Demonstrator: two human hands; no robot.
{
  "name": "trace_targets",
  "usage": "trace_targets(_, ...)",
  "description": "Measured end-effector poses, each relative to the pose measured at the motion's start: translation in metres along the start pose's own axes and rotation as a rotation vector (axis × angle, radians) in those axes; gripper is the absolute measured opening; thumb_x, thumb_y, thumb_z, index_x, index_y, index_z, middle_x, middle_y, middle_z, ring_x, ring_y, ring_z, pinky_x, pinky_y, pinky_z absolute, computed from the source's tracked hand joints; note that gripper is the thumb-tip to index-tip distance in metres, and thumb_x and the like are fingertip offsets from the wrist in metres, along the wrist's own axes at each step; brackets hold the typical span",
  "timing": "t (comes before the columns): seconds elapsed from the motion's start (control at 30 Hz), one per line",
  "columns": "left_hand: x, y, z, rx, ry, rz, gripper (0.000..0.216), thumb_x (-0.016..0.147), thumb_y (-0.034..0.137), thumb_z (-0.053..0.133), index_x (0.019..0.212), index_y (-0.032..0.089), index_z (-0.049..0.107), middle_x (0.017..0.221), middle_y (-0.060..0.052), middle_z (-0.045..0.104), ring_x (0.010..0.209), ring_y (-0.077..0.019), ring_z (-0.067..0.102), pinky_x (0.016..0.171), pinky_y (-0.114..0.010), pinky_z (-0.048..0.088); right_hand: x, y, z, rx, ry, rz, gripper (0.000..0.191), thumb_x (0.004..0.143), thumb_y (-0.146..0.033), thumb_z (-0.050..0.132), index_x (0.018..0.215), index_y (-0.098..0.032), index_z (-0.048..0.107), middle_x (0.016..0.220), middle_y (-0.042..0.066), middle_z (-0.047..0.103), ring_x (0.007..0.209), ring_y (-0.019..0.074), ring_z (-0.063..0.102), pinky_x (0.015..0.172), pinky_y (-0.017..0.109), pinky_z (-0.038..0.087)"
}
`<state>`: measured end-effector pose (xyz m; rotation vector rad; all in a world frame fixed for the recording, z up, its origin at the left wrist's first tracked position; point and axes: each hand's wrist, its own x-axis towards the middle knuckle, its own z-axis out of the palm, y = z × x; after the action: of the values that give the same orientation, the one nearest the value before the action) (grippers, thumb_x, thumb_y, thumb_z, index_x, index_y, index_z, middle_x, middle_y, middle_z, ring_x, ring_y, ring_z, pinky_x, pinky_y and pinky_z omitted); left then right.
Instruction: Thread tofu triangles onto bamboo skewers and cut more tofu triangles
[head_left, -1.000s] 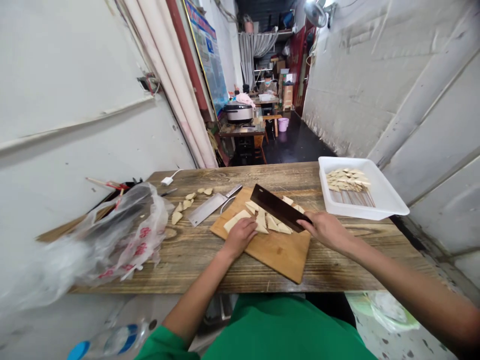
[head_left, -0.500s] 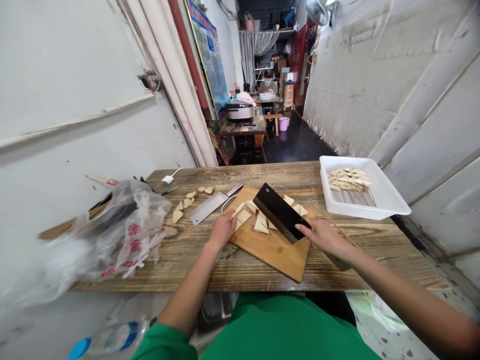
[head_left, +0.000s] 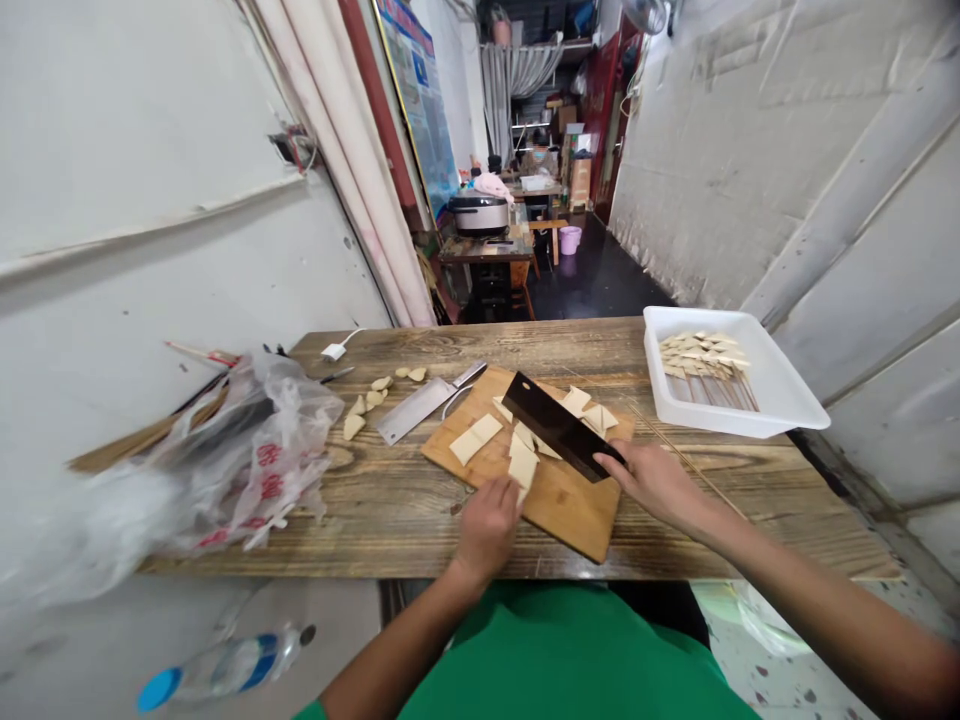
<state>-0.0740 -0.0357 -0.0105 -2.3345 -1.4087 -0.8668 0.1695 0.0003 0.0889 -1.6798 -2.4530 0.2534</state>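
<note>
My right hand (head_left: pixel 651 484) grips a dark-bladed cleaver (head_left: pixel 555 425), held slanting over the wooden cutting board (head_left: pixel 570 515). At the board's near edge, my left hand (head_left: pixel 489 525) is closed with its fingertips on the lower end of a pale tofu slice (head_left: pixel 523 466). Another flat rectangular tofu slice (head_left: pixel 476 438) lies on the left part of the board. Cut tofu pieces (head_left: pixel 598 417) lie behind and beside the blade, partly hidden by it.
A second cleaver (head_left: pixel 424 408) lies left of the board, beside several small pale pieces (head_left: pixel 355 427). Plastic bags (head_left: pixel 285 440) cover the table's left end. At the right stands a white tray (head_left: pixel 780 415) with skewered pieces (head_left: pixel 705 355). Thin sticks (head_left: pixel 690 465) lie right of the board.
My left hand has moved right and toward me, from the board's left edge to the tofu slice at its near side. A flat slice now shows on the left. The cleaver has barely shifted.
</note>
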Motion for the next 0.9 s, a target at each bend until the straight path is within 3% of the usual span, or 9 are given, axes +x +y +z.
trace_targets(0.13, -0.011, 0.017, 0.005, -0.052, -0.015, 0.069, 0.028, 0.083, 0.017, 0.047, 0.109, 0.011, 0.054, 0.103, -0.016, 0.060, 0.097, -0.0250, 0.056, 0.081, -0.041, 0.049, -0.012, -0.006, -0.002, -0.087, -0.047, -0.087, 0.034, 0.092, -0.038, 0.034, 0.084, -0.018, 0.060, 0.068, 0.007, 0.068, 0.061, 0.0191, 0.064, 0.053, 0.024, 0.034)
trace_targets(0.27, -0.015, 0.015, 0.000, -0.166, -0.076, 0.136, 0.032, 0.083, 0.017, 0.047, 0.113, 0.008, 0.051, 0.113, -0.019, 0.054, 0.111, -0.0273, 0.048, 0.089, -0.043, 0.046, -0.024, -0.012, -0.005, -0.128, -0.111, -0.130, 0.032, 0.092, -0.038, 0.035, 0.081, -0.019, 0.059, 0.066, 0.006, 0.067, 0.061, 0.0188, 0.064, 0.052, 0.024, 0.033)
trace_targets(0.43, -0.014, 0.017, -0.010, -0.211, -0.198, 0.170, 0.021, 0.081, 0.015, 0.046, 0.099, 0.008, 0.054, 0.122, -0.021, 0.046, 0.121, -0.0299, 0.038, 0.093, -0.044, 0.044, -0.033, -0.012, -0.005, -0.158, -0.182, -0.125, 0.032, 0.092, -0.037, 0.034, 0.080, -0.020, 0.058, 0.066, 0.006, 0.067, 0.060, 0.0192, 0.065, 0.050, 0.024, 0.031)
trace_targets(0.53, -0.016, 0.013, -0.012, -0.202, -0.263, 0.240, 0.024, 0.084, 0.014, 0.043, 0.104, 0.009, 0.053, 0.125, -0.020, 0.045, 0.126, -0.0286, 0.033, 0.093, -0.043, 0.044, -0.034, -0.007, -0.003, -0.173, -0.186, -0.103, 0.032, 0.093, -0.038, 0.034, 0.081, -0.019, 0.058, 0.066, 0.006, 0.068, 0.059, 0.0190, 0.064, 0.049, 0.024, 0.031)
trace_targets(0.63, -0.023, 0.005, -0.011, -0.177, -0.215, 0.314, 0.029, 0.086, 0.013, 0.040, 0.113, 0.009, 0.051, 0.118, -0.018, 0.053, 0.122, -0.0248, 0.038, 0.091, -0.038, 0.046, -0.036, -0.002, -0.002, -0.144, -0.169, -0.099, 0.034, 0.093, -0.037, 0.032, 0.082, -0.019, 0.058, 0.067, 0.006, 0.068, 0.060, 0.0183, 0.064, 0.051, 0.024, 0.032)
trace_targets(0.77, -0.030, 0.005, -0.005, -0.143, -0.066, 0.267, 0.034, 0.086, 0.011, 0.039, 0.118, 0.006, 0.049, 0.110, -0.018, 0.058, 0.113, -0.0238, 0.047, 0.091, -0.037, 0.045, -0.042, -0.001, -0.004, -0.065, -0.166, -0.111, 0.034, 0.093, -0.037, 0.032, 0.085, -0.019, 0.058, 0.069, 0.006, 0.068, 0.063, 0.0179, 0.064, 0.054, 0.023, 0.036)
trace_targets(0.9, -0.025, 0.022, 0.001, -0.104, -0.094, 0.222, 0.032, 0.088, 0.014, 0.035, 0.113, 0.009, 0.054, 0.104, -0.017, 0.059, 0.103, -0.0244, 0.052, 0.085, -0.039, 0.047, -0.050, -0.002, -0.008, -0.022, -0.201, -0.110, 0.032, 0.093, -0.035, 0.032, 0.082, -0.019, 0.057, 0.069, 0.005, 0.067, 0.062, 0.0177, 0.064, 0.053, 0.024, 0.036)
